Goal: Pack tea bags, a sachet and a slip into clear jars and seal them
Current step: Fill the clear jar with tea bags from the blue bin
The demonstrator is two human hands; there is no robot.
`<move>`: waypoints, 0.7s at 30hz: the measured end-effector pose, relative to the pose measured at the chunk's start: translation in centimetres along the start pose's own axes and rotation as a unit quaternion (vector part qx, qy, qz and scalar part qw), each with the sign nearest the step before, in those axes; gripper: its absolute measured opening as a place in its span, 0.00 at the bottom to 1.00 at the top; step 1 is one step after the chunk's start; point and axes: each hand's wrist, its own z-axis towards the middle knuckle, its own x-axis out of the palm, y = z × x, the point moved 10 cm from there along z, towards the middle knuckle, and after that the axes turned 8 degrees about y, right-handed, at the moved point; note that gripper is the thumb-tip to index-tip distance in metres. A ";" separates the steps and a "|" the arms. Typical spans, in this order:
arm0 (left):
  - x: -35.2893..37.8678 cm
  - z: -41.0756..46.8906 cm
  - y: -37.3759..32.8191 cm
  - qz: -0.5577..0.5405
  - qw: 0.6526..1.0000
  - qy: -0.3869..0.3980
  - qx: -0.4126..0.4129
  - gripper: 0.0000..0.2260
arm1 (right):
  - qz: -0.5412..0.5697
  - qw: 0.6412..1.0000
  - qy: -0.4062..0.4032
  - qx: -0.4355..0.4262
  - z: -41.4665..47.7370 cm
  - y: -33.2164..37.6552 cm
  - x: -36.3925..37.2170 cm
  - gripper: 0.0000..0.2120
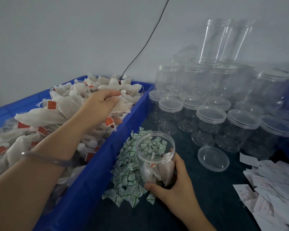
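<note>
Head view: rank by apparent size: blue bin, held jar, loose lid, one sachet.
1. bin
2. jar
3. lid, about as wide as the jar's mouth but far flatter
4. sachet, smallest by far

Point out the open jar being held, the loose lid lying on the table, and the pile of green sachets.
open jar [153, 169], head view, its clear side wall.
loose lid [213, 158], head view, centre of its flat face.
green sachets [127, 177], head view, middle of the pile.

A small packing workshop: a blue crate [132, 112] heaped with tea bags [70, 104], beside stacked clear jars [223, 90].
</note>
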 end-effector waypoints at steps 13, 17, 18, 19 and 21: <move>10.2 -4.6 -5.3 0.093 0.961 0.209 0.156 0.07 | 0.011 1.000 -0.001 0.002 0.0 0.3 -0.1 0.49; 11.3 -5.4 -6.2 0.223 0.923 0.221 0.223 0.04 | 0.021 1.000 -0.009 0.006 0.0 0.1 -0.2 0.45; 10.4 -4.9 -6.2 0.208 0.933 0.201 0.216 0.03 | 0.021 1.000 -0.013 0.007 0.0 0.1 -0.3 0.45; 8.9 -4.1 -6.2 0.187 0.946 0.164 0.208 0.03 | 0.020 1.000 -0.019 0.006 -0.1 0.2 -0.4 0.44; 5.4 -2.4 -5.6 0.185 0.961 0.071 0.192 0.08 | 0.018 0.999 -0.032 -0.001 -0.2 0.2 -0.7 0.44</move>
